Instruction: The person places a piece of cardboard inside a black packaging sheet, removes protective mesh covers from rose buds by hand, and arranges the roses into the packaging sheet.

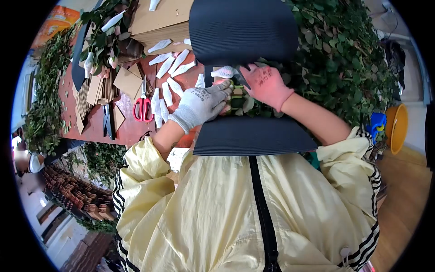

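While leafy stems (pixel 249 105) lie between black ribbed flaps (pixel 242 31), the work looks midway

One flap shows above the stems and one below, standing apart with foliage bared between them, so this bunch appears unfinished. The white-gloved left hand (pixel 202 102) rests over the stems' near-left end, fingers bent; the pink-gloved right hand (pixel 266 86) reaches in opposite, beside a white mesh sleeve (pixel 223 71). Whether either grasps anything, I cannot tell; nor can I tell whether that sleeve covers a bloom. Many loose sleeves (pixel 166 94) remain scattered on the red worktop (pixel 96 124), near red-handled scissors (pixel 143 99) and cardboard pieces (pixel 128 83), all apparently untouched.
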Tool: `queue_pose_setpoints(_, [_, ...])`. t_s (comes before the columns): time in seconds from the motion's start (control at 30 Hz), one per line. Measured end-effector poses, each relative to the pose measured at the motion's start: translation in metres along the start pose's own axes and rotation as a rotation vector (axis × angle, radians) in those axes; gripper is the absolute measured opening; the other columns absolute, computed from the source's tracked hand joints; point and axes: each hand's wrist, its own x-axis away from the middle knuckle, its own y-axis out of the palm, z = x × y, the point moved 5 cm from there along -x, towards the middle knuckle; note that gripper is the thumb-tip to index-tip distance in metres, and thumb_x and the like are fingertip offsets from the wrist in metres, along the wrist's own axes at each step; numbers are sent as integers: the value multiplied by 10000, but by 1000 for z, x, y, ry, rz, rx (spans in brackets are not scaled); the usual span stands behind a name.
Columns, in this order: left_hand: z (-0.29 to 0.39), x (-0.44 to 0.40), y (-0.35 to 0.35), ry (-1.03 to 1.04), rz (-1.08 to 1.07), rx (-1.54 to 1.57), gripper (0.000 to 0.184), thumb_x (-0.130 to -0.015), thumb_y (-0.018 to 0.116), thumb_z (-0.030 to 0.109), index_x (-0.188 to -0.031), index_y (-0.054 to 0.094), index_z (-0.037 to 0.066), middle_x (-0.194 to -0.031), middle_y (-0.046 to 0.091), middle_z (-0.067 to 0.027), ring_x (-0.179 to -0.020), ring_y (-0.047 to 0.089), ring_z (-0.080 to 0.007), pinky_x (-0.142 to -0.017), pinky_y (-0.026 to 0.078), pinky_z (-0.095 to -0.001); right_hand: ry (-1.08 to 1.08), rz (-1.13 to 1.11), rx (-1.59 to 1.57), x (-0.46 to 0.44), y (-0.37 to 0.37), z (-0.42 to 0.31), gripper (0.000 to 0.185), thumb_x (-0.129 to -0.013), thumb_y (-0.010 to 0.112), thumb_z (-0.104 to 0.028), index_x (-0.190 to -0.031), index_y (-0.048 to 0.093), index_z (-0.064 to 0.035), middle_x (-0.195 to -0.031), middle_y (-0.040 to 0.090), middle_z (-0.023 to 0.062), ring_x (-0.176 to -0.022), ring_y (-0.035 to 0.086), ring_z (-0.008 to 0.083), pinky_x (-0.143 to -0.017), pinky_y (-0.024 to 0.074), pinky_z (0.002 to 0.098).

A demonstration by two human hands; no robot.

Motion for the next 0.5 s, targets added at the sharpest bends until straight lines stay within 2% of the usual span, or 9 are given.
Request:
queue_pose_setpoints(0.03, [0,1,0,22,25,-7,367,-884,484,301,-1219,562,171,-1285,534,-33,-902,635,-246,-747,511,-385,8,-19,20,1,0,1,469,-842,559,-320,-1245,480,-94,-1072,621,94,-882,643,215,-710,520,323])
queue_pose_setpoints(0.1, [1,6,4,63,62,-17,383,-862,504,264,-1224,556,148,-1255,552,-70,-907,629,-272,-771,509,-368,-16,4,34,-3,2,1,461,-842,561,-322,-1236,486,-95,-1063,624,92,-876,643,213,-702,519,320])
queue_pose_setpoints(0.37, [-3,4,11,84,63,-34,373,-863,502,273,-1208,569,147,-1246,561,-52,-913,629,-265,-759,513,-357,-47,58,42,-16,3,-5,420,-848,556,-335,-1204,508,-116,-1016,623,71,-833,644,206,-672,509,327])
queue_pose_setpoints(0.43, [-3,3,5,-28,-3,103,346,-853,531,255,-1164,595,116,-1236,567,-68,-940,621,-269,-784,502,-363,-31,41,39,-16,5,-7,424,-846,555,-335,-1205,507,-116,-1034,616,74,-838,641,209,-672,508,328])
queue_pose_setpoints(0.5, [-4,4,4,14,53,201,334,-859,532,263,-1151,601,117,-1191,592,-69,-974,610,-275,-816,492,-366,-11,35,46,-15,9,-7,427,-844,555,-335,-1206,506,-116,-1053,610,78,-844,639,212,-673,506,330])
